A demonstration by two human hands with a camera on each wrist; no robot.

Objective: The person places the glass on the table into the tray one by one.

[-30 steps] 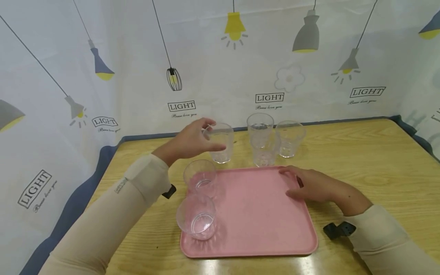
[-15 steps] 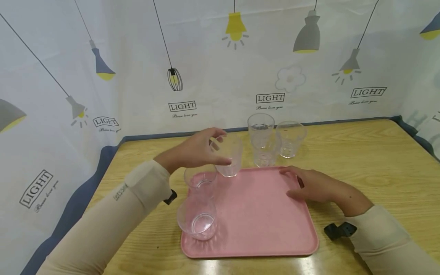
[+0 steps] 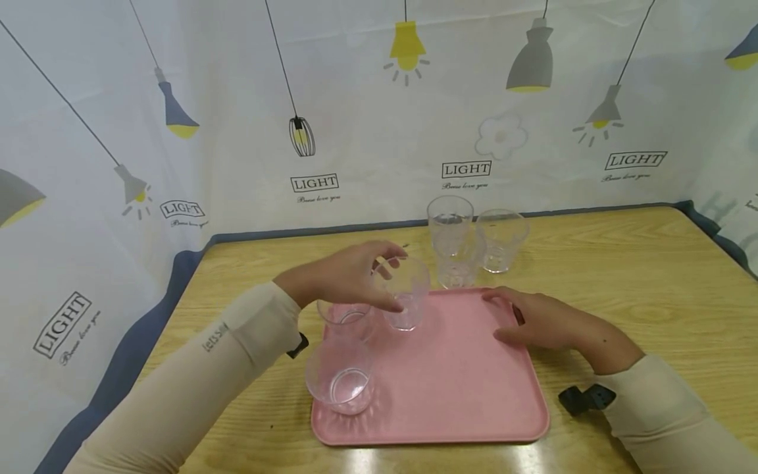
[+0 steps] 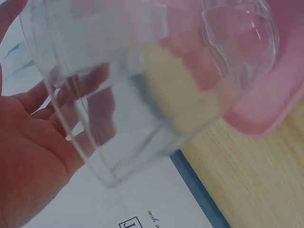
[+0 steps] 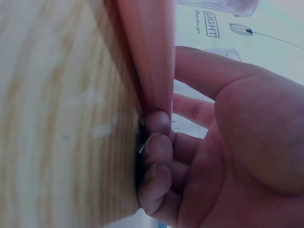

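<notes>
My left hand point(image 3: 349, 273) grips a clear plastic cup point(image 3: 408, 309) between thumb and fingers. The cup is upright over the back left part of a pink tray point(image 3: 456, 368). In the left wrist view the cup point(image 4: 161, 71) fills much of the picture, palm beside it. Two more clear cups stand along the tray's left side: a front cup point(image 3: 340, 382) and a rear cup point(image 3: 345, 319), partly hidden by my left hand. My right hand point(image 3: 545, 319) holds the tray's right edge. In the right wrist view, its fingertips point(image 5: 158, 149) curl at the underside of the tray rim point(image 5: 154, 57).
Behind the tray stand three more clear cups: a back cup point(image 3: 450, 214), a nearer cup point(image 3: 458, 270) overlapping it, and a right cup point(image 3: 502, 240). The wooden table point(image 3: 639, 283) ends at a patterned white curtain point(image 3: 367, 99).
My left hand has carried its cup from the table behind the tray toward me and to the right, over the tray. The right hand, tray and other cups have stayed put.
</notes>
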